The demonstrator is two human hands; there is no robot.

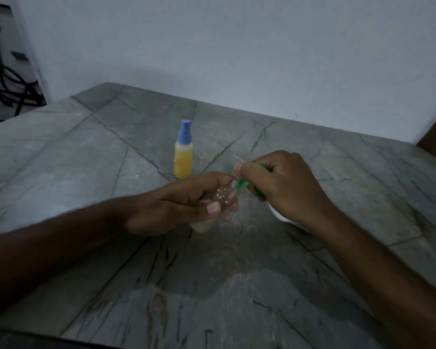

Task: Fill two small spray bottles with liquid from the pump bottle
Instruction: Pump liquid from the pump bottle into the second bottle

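A small spray bottle point(183, 157) with a blue cap stands upright on the table, full of yellow liquid. My left hand point(184, 205) grips a clear small bottle point(224, 195) tilted on its side above the table. My right hand point(282, 185) holds a green spray cap point(244, 183) at that bottle's neck; its thin white tube point(238, 158) pokes out above my thumb. A white object point(277, 212), partly hidden under my right hand, may be the pump bottle. Something pale point(199, 226) shows under my left hand.
The grey marble-patterned table point(111, 172) meets a pale wall at the back. A wet-looking patch point(237, 285) lies on the table near me. Dark cables point(5, 84) hang at the far left, off the table.
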